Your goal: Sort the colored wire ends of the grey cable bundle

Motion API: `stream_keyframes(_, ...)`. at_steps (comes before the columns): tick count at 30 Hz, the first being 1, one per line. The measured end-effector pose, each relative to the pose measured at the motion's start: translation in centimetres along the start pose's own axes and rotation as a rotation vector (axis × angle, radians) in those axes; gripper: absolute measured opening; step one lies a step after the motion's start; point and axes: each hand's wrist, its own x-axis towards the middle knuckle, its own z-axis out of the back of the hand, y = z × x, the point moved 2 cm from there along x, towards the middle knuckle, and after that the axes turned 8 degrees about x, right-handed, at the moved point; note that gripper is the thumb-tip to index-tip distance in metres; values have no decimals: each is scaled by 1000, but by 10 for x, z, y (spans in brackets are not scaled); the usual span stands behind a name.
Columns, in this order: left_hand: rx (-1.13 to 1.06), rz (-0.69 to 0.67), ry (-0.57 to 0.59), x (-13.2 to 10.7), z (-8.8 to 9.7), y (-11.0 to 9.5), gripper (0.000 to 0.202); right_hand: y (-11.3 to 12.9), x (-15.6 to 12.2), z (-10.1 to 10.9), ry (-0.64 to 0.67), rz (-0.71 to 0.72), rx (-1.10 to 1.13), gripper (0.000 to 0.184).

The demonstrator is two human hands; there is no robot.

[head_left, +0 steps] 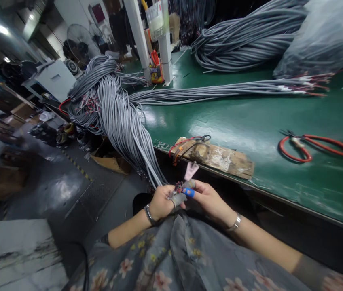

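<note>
My left hand [161, 202] is closed around the ends of a thick bundle of grey cables [119, 117] that hangs off the green bench [250, 117] down to my lap. Small red and dark wire tips [178, 187] stick out between my hands. My right hand [209, 199] pinches those tips, its fingertips wrapped in grey and blue tape, and a small pink tool [191, 170] rises just above its fingers. Both hands meet just below the bench's front edge, over my flowered clothing.
A worn cardboard pad [220, 157] with a small cutter lies on the bench edge. Red-handled scissors [314, 145] lie to the right. More grey cable bundles [250, 36] and a plastic bag [326, 36] fill the back. A white post [165, 44] stands behind; the floor at left is cluttered.
</note>
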Motion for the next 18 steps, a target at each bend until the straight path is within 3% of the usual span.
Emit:
stream_keyframes(8, -134, 44, -176, -2, 1, 3, 45, 1, 2, -5, -87, -9, 40, 37)
stream_keyframes(14, -145, 68, -212, -1, 0, 5, 45, 0, 6, -1, -81, 12, 29, 40)
stream_keyframes(18, -168, 53, -159, 0, -1, 4, 45, -2, 7, -2, -31, -11, 80, 39)
